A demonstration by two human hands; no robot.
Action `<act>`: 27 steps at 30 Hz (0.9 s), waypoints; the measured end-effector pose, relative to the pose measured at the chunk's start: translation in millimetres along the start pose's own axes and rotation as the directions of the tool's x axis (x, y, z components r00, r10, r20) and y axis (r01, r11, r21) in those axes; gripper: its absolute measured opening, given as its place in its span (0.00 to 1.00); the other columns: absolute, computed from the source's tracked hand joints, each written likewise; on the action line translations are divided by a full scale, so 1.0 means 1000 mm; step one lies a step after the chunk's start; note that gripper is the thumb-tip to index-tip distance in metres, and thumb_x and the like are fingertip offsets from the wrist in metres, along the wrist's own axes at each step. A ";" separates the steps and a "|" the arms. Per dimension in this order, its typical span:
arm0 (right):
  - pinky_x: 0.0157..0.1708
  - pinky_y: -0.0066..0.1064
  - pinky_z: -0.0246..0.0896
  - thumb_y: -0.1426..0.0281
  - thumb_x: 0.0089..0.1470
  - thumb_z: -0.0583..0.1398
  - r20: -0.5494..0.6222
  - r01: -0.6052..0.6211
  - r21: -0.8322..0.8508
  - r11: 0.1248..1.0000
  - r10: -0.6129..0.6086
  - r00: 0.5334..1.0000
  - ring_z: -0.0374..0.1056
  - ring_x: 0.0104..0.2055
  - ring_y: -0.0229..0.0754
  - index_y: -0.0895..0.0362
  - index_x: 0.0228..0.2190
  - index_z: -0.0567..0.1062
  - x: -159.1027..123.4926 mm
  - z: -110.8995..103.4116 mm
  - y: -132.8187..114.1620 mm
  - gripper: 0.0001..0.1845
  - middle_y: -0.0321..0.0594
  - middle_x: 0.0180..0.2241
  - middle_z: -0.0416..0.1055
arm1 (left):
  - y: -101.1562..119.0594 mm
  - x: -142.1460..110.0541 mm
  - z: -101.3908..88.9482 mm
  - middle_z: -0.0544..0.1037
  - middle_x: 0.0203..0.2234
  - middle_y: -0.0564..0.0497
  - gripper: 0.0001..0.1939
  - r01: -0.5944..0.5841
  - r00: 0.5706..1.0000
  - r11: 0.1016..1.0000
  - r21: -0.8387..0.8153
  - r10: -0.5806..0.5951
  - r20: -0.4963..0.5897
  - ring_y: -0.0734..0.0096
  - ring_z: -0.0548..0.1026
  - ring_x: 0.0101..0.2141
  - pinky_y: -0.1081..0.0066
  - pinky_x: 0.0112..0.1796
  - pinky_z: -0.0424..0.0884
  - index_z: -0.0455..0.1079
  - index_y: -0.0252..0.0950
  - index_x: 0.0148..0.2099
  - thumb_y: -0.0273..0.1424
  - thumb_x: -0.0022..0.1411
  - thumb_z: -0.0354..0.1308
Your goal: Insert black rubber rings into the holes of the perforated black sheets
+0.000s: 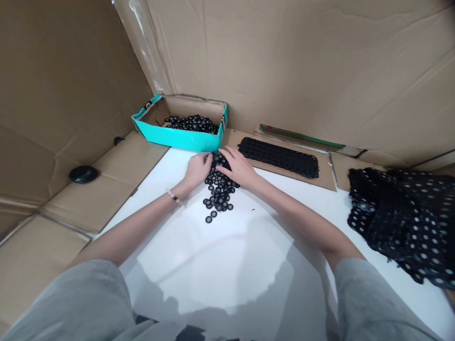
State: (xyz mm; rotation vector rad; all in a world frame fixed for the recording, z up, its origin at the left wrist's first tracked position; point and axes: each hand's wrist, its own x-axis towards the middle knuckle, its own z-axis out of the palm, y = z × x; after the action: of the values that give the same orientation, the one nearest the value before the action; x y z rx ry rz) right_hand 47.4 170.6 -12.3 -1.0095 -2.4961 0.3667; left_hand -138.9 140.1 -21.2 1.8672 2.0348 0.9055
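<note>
A loose heap of small black rings with grey centres (219, 195) lies on the white table, several of them strayed toward me. My left hand (197, 171) is at the heap's left side, fingers bent and thumb apart from them, cupped against the rings; its fingertips are partly hidden. On the other side, my right hand (239, 166) rests over the rings with fingers spread and thumb stretched across them. Neither hand visibly lifts a ring. Just behind the hands stands a turquoise-edged cardboard box (174, 136) with more black rings (194, 124) inside.
A black perforated strip (279, 156) lies on cardboard at the back right. Farther right is a pile of black sheets with round holes (408, 218). A round black object (83, 174) sits at left. Tall cardboard walls (284, 61) enclose the back and left.
</note>
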 end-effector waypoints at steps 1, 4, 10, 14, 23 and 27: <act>0.69 0.49 0.52 0.58 0.66 0.59 0.018 -0.014 -0.010 1.000 0.014 1.000 0.57 0.69 0.58 0.61 0.64 0.68 0.007 0.008 -0.001 0.31 0.57 0.66 0.63 | 0.001 -0.002 0.001 0.83 0.51 0.41 0.25 -0.004 1.000 1.000 -0.006 0.004 0.012 0.53 0.80 0.50 0.62 0.53 0.71 0.80 0.33 0.54 0.38 0.73 0.44; 0.65 0.48 0.57 0.59 0.67 0.57 0.028 -0.004 0.001 1.000 0.004 1.000 0.64 0.63 0.57 0.60 0.60 0.71 0.007 0.021 -0.006 0.27 0.55 0.59 0.70 | 0.003 -0.004 0.001 0.85 0.48 0.43 0.24 -0.033 0.999 0.998 -0.049 0.035 0.037 0.55 0.81 0.47 0.64 0.52 0.72 0.81 0.35 0.51 0.38 0.74 0.44; 0.66 0.45 0.57 0.59 0.68 0.56 -0.007 0.077 0.231 0.970 -0.077 0.997 0.65 0.63 0.51 0.54 0.58 0.72 -0.024 0.004 0.001 0.22 0.47 0.59 0.73 | -0.005 -0.001 -0.002 0.84 0.50 0.44 0.22 0.012 1.000 0.978 -0.210 -0.013 -0.003 0.58 0.80 0.51 0.64 0.56 0.71 0.80 0.35 0.51 0.36 0.73 0.46; 0.70 0.48 0.52 0.56 0.70 0.50 -0.160 -0.118 0.306 0.945 0.173 0.972 0.60 0.69 0.50 0.54 0.63 0.68 -0.037 0.003 0.013 0.27 0.49 0.65 0.67 | 0.000 -0.009 0.007 0.78 0.59 0.43 0.23 -0.033 0.997 0.981 -0.189 0.046 0.069 0.58 0.74 0.59 0.61 0.63 0.65 0.75 0.34 0.60 0.38 0.74 0.46; 0.74 0.55 0.40 0.55 0.71 0.47 -0.128 -0.251 0.194 0.948 0.278 0.952 0.52 0.72 0.53 0.60 0.66 0.63 -0.041 0.040 -0.018 0.32 0.55 0.67 0.62 | 0.025 -0.032 0.025 0.77 0.59 0.43 0.20 -0.028 0.993 0.948 -0.316 0.064 0.103 0.59 0.73 0.59 0.58 0.64 0.65 0.74 0.36 0.58 0.32 0.72 0.46; 0.73 0.54 0.40 0.58 0.71 0.45 -0.187 -0.317 0.239 0.918 0.363 0.913 0.55 0.70 0.53 0.60 0.63 0.66 -0.032 0.042 -0.030 0.29 0.56 0.65 0.65 | 0.030 -0.029 0.028 0.78 0.59 0.44 0.20 0.107 0.993 0.908 -0.405 -0.076 0.091 0.59 0.75 0.59 0.59 0.63 0.66 0.76 0.36 0.57 0.29 0.70 0.47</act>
State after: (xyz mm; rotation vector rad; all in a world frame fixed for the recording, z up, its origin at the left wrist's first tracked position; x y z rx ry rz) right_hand 30.1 123.8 -46.7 -1.3230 -2.0280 0.5650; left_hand -94.3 119.7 -33.1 1.5409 1.7083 1.1177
